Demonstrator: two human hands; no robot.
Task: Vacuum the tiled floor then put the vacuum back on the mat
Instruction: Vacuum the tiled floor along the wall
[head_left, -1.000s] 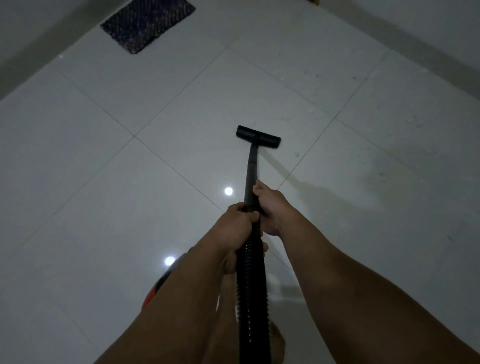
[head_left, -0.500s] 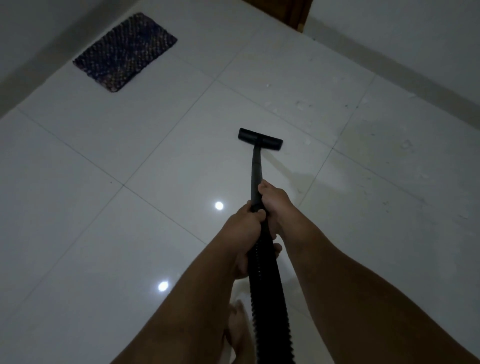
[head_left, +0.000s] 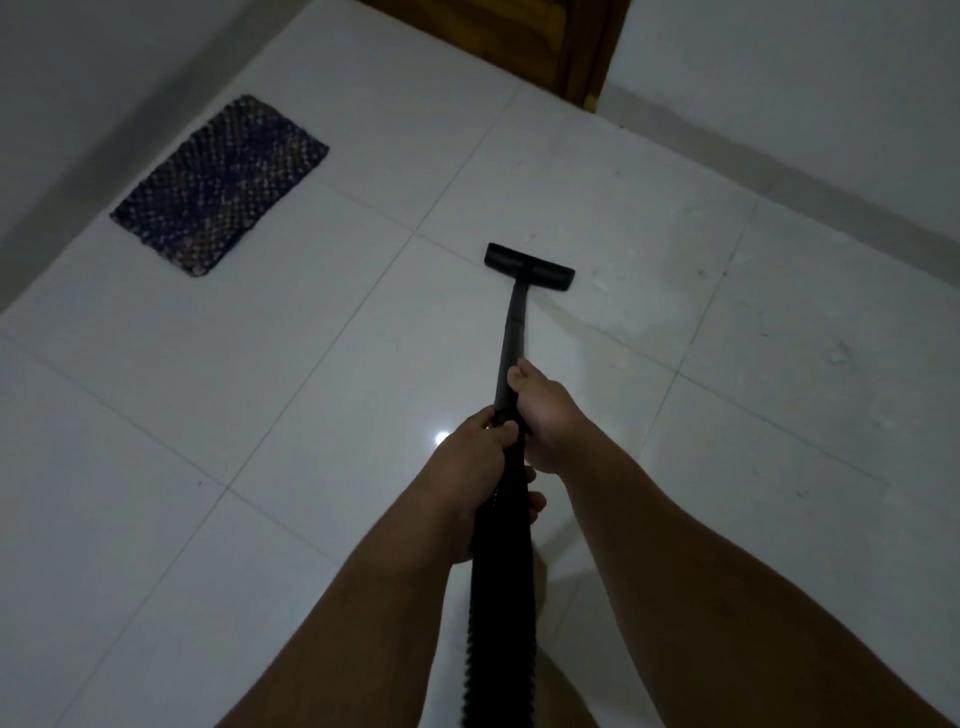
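A black vacuum wand (head_left: 513, 332) runs from my hands forward to a flat black floor nozzle (head_left: 530, 266) resting on the white tiled floor (head_left: 311, 395). My right hand (head_left: 545, 410) grips the wand higher up; my left hand (head_left: 467, 467) grips just behind it, where the ribbed black hose (head_left: 501, 613) begins. Both hands are closed around the tube. A dark woven mat (head_left: 221, 184) lies on the floor at the far left, by the wall. The vacuum body is out of sight.
A grey wall (head_left: 78, 93) runs along the left, another wall (head_left: 810, 93) along the right. A brown wooden door (head_left: 530, 41) stands at the far corner. Pale specks of debris (head_left: 836, 356) dot the tiles right of the nozzle. A lamp reflection glints near my left hand.
The view has tilted forward, so the mat and door show more fully. The nozzle has advanced over the tiles toward the far corner. Both hands keep the same grip.
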